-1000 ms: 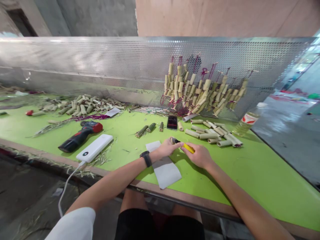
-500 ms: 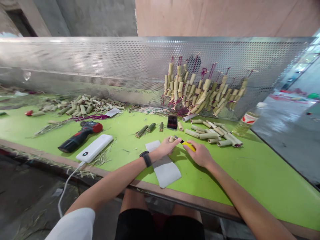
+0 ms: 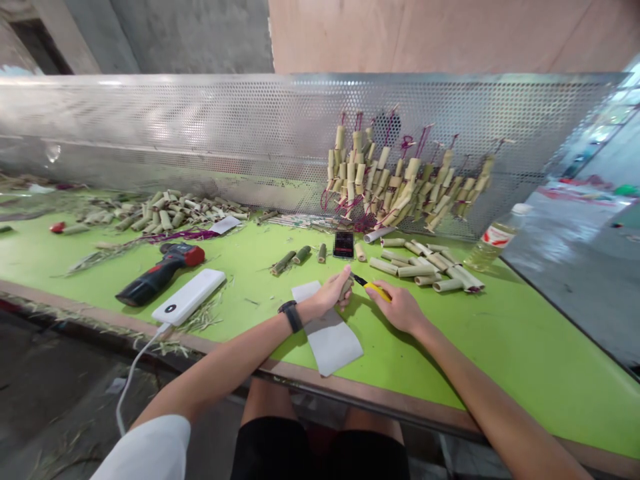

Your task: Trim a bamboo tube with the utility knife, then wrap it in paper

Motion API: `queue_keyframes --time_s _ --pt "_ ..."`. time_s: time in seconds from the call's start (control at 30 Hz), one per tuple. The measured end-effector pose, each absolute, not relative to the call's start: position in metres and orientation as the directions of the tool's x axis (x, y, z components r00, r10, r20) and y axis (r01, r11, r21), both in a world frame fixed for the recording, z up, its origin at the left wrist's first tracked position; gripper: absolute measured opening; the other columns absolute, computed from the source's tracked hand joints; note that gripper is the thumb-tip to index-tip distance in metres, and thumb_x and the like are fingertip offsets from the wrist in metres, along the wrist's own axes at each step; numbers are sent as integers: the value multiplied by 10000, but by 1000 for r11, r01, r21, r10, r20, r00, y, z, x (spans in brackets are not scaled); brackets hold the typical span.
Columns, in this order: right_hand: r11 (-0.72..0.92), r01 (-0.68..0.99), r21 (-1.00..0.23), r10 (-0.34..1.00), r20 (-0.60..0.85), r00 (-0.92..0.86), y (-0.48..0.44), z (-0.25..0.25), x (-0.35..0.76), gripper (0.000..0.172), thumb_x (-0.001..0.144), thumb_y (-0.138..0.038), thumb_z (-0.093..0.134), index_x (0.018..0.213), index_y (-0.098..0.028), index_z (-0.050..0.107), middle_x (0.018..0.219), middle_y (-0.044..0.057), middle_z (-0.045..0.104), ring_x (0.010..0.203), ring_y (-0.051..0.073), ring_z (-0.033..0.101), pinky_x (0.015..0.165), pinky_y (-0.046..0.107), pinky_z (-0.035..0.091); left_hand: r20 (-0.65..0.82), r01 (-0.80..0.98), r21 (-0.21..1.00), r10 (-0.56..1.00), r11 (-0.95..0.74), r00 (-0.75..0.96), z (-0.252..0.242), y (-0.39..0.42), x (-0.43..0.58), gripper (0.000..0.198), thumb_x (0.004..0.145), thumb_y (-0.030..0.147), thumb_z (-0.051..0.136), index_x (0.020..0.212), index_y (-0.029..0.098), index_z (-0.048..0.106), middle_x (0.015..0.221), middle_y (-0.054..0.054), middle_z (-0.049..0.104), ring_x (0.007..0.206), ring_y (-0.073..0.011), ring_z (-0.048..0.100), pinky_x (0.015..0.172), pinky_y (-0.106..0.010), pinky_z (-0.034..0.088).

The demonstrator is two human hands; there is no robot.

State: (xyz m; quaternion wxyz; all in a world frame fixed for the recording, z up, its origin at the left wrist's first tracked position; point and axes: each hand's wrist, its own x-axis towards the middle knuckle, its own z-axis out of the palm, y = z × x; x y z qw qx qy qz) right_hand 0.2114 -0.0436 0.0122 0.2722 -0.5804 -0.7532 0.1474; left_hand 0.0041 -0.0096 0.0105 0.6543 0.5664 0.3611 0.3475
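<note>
- Toward the left of the table (image 3: 500,340), a pile of bamboo pieces (image 3: 167,212) is being supported beyond a cordless drill (image 3: 163,272).
- Just right of the drill, a white power bank (image 3: 190,297) is being carried, with a white cable (image 3: 133,380) being led off over the table's near edge.
- Near the middle, a paper strip (image 3: 334,345) is being crossed by the left forearm and wrist.
- Right of the strip's far end, a short bamboo piece (image 3: 345,288) is being held in the left-hand grip (image 3: 330,294), closed around it; most of its length is being hidden by fingers, but its long axis seems to be being tilted away from the body.
- Across the small gap between the hands, a yellow-handled knife (image 3: 379,291) is being pointed leftward and slightly away, its blade roughly crosswise to the piece; whether contact is being made cannot be told.
- At the knife's handle, the right-hand grip (image 3: 401,309) is being kept closed; the piece is being held to its left and slightly beyond, nearer the left hand.
- Farther right, a group of cut tubes (image 3: 420,272) is being flanked by a bottle (image 3: 495,240).
</note>
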Motion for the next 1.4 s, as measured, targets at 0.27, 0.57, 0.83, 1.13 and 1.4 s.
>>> queue_keyframes --time_s 0.27,0.57,0.83,1.13,1.4 --pt "285 788 -546 956 224 -190 -47 15 210 591 983 -648 402 1196 -194 715 881 82 775 625 199 648 565 304 428 -55 25 998 907 50 417 13 -11 6 614 671 646 840 884 214 459 570 104 442 414 -62 407 387 -204 339" --pt "345 769 -538 938 233 -258 -51 20 207 557 987 -633 401 1122 -204 729 818 67 753 610 190 632 550 293 397 21 76 995 909 -57 416 8 -9 4 551 693 583 846 843 199 481 500 109 451 379 -61 412 376 -196 330" --pt "362 816 -451 929 247 -276 -51 22 208 509 971 -603 436 1087 -219 750 777 54 751 547 168 594 511 275 352 18 123 990 914 -74 405 3 -6 5 546 712 577 839 881 194 487 554 92 517 427 -72 477 411 -198 427" --pt "344 836 -428 933 255 -253 -48 17 215 501 955 -616 465 1051 -230 770 803 54 766 605 181 623 518 278 351 0 161 985 927 -65 376 6 -9 4 567 729 553 845 905 221 421 579 116 457 413 -62 439 364 -182 385" --pt "360 813 -458 931 228 -284 -51 21 213 493 960 -598 470 1091 -234 775 816 47 765 592 164 600 534 278 343 10 237 965 919 -112 393 6 -12 4 573 734 604 806 958 205 460 711 86 447 514 -75 474 414 -198 425"
